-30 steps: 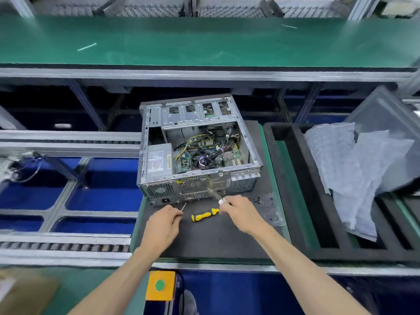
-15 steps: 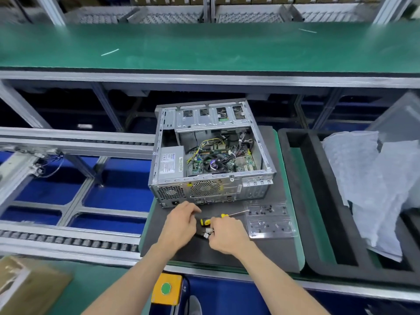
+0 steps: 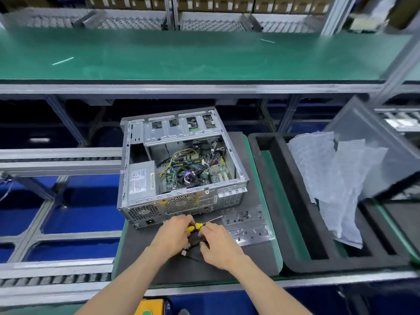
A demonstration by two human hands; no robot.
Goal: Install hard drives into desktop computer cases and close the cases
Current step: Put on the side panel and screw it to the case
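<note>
Two hands meet | yellow screwdriver (image 3: pixel 193 227) (shaft pointing right) | computer case (image 3: pixel 181 169) open

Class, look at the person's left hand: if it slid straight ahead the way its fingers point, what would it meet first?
Most likely the yellow screwdriver at its fingertips, perhaps already touching; beyond that, the rear panel of the open computer case. The left hand sits close, though depth is unclear.

Both my bare forearms reach forward from the bottom edge and converge toward the middle. My left hand (image 3: pixel 173 235) lies palm down, knuckles up, fingers curled downward at the tips. My right hand (image 3: pixel 218 243) sits just beside it, nearly touching, also palm down with its fingers bent and its thumb tucked toward the left hand. What my fingertips pinch stays hidden beneath them.
</note>
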